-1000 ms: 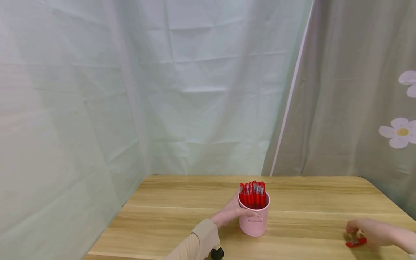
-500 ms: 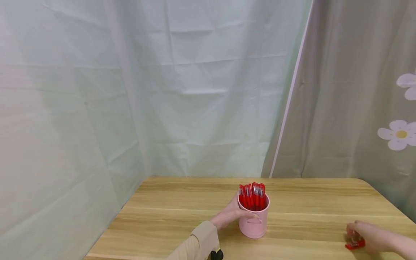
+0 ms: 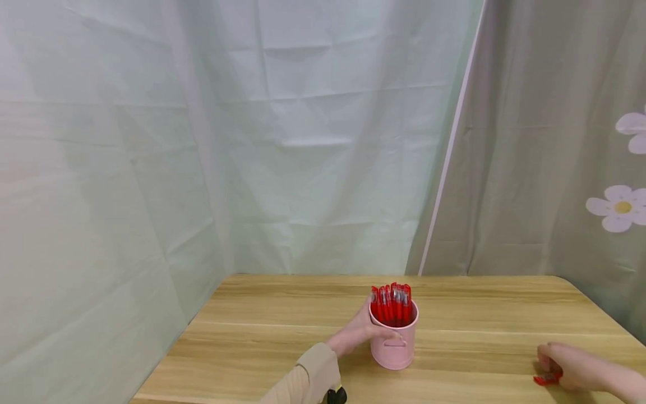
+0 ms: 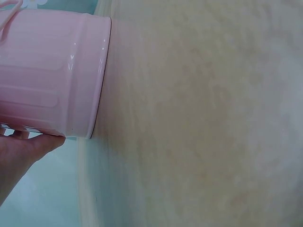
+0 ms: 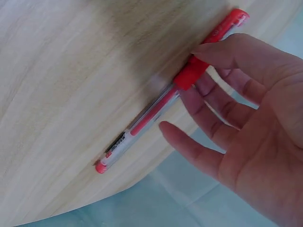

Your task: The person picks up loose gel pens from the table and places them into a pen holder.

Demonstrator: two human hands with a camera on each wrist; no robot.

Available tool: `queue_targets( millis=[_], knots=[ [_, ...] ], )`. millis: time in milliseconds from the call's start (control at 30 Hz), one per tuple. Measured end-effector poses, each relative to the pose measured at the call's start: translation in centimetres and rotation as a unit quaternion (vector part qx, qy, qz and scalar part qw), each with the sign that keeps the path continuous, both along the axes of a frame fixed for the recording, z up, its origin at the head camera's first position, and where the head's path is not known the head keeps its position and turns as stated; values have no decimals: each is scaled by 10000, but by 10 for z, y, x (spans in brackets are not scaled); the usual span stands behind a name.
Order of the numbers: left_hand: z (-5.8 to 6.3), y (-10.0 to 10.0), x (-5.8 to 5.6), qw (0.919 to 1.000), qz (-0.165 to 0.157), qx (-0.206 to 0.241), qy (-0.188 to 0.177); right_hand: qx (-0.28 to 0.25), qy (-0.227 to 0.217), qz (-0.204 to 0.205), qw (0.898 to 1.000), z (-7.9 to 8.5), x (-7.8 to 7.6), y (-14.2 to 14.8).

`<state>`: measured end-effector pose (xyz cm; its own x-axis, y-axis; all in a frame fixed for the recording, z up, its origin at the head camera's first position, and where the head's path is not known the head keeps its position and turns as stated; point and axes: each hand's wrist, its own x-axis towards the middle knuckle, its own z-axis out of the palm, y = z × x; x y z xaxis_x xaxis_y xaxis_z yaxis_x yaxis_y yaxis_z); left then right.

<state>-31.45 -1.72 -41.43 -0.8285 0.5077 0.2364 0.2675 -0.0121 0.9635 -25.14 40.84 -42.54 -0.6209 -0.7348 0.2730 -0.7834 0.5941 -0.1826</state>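
Note:
A small pink metal bucket [image 3: 395, 358] stands upright on the wooden table, packed with several red pens [image 3: 396, 306], their ends sticking up above the rim. My left hand [image 3: 359, 332] holds the bucket around its left side; in the left wrist view only part of that hand [image 4: 21, 151] shows, at the bucket wall. Far to the right, my right hand [image 3: 580, 366] is low over the table at a single red gel pen [image 3: 545, 380]. In the right wrist view the thumb and fingers pinch this pen [image 5: 154, 113] around its red cap, while its clear barrel reaches toward the lower left.
The light wooden table [image 3: 282, 308] ends at a rounded corner on the far right. Pale green curtains [image 3: 323, 168] hang behind it and on the left, and a grey curtain with white flowers [image 3: 535, 168] hangs at the right.
My right fingers have closed in on the loose pen, which shows less in the head view and has shifted slightly left. The left hand and bucket have stayed put.

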Motion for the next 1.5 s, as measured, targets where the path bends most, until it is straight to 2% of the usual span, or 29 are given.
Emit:
queue_targets(
  millis=[167,300,367,467,533,700,933,1033,1233,1500],
  knots=[
    [0,0,0,10000,41,-32,-71,29,-94,-260,9996,-1,1,-2],
    [1,0,1,9999,41,-47,-126,145,-407,-550,9975,-1,1,-3],
    [1,0,1,9999,39,-51,-133,126,-340,-546,9979,-1,1,-4],
    [2,0,1,9999,41,-45,-131,-8,-56,-427,9991,-2,-1,-5],
    [3,1,1,9999,16,-44,-115,-124,439,-339,9984,-3,-2,-8],
    [3,1,0,10000,-31,-25,-27,-234,1058,-453,9931,0,-5,-13],
    [2,0,0,10000,-28,42,-20,-279,852,-277,9956,6,-10,-17],
    [2,-1,1,9999,-52,65,-68,-430,1059,-75,9934,9,-13,-22],
    [2,-1,0,9999,58,0,-104,-746,1674,289,9826,18,-19,-38],
    [3,0,0,9998,9,-99,-146,-962,1980,489,9742,27,-19,-55]
  ],
)
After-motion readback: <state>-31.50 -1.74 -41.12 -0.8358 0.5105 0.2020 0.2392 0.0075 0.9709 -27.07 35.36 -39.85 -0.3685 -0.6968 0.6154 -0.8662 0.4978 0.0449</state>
